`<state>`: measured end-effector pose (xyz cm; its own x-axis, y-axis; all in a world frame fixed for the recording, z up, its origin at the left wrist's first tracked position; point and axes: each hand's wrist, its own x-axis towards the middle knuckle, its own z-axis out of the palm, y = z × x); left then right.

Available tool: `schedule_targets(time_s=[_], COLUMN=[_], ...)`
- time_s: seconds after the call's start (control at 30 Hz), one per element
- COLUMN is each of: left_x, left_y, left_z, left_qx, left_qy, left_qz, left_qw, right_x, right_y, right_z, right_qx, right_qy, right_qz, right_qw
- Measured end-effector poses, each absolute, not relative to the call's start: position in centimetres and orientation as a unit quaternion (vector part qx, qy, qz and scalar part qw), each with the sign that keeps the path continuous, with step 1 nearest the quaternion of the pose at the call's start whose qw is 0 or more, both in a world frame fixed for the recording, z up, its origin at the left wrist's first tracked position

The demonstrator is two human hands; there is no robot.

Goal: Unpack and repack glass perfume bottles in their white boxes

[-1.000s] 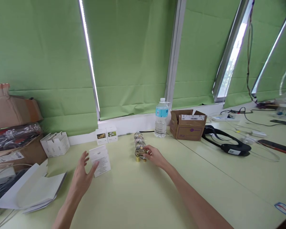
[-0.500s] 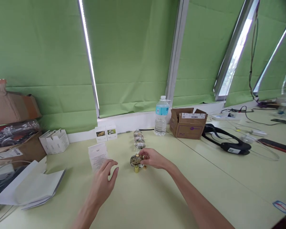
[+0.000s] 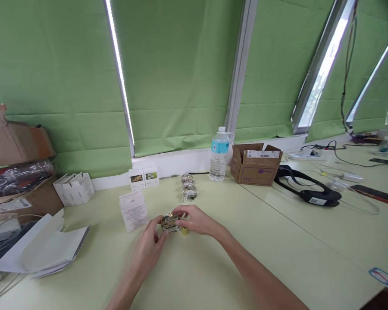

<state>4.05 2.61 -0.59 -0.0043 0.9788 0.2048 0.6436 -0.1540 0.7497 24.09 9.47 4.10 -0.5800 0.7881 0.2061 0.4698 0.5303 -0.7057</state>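
Note:
A small flat glass perfume bottle (image 3: 170,223) with a gold neck lies between my two hands on the table. My left hand (image 3: 150,243) grips its left side, thumb at the near edge. From the right, my right hand (image 3: 195,219) holds it with thumb and fingers, covering part of that side. A gold cap (image 3: 185,231) sits just under my right fingers. Behind my hands, several similar glass bottles (image 3: 189,192) form a row leading away. An upright white printed box (image 3: 133,211) stands left of the held bottle.
Two small white picture boxes (image 3: 137,179) stand by the wall. Further right are a water bottle (image 3: 219,157), an open cardboard box (image 3: 257,167) and a black headset (image 3: 317,196). Papers (image 3: 48,249) and stacked cartons (image 3: 17,142) occupy the left.
The glass bottle has moved left and nearer, away from the row. My left hand has closed in from the left and now grips it too. My right hand has moved left with it.

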Motion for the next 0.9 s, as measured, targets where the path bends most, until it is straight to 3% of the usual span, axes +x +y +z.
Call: schedule_targets(time_s=[0.3,0.5,0.7,0.9], left_x=[4.0,3.8,3.9,3.9], left_y=[3.0,3.2,3.2,3.3], left_z=[-0.2,-0.7,-0.7,-0.8], left_qx=[0.669,0.668,0.669,0.673], left_qy=[0.61,0.606,0.604,0.593], left_qz=[0.36,0.37,0.371,0.382], left_qw=[0.225,0.221,0.221,0.222], right_x=[27.9,27.5,24.9,21.9], right_y=[10.9,10.9,9.7,7.4], right_z=[3.4,2.2,4.8,5.7], right_qx=[-0.525,-0.523,-0.471,-0.373], right_qy=[-0.805,-0.816,-0.827,-0.806], right_qz=[0.192,0.167,0.152,0.17], right_qw=[0.2,0.182,0.266,0.426])
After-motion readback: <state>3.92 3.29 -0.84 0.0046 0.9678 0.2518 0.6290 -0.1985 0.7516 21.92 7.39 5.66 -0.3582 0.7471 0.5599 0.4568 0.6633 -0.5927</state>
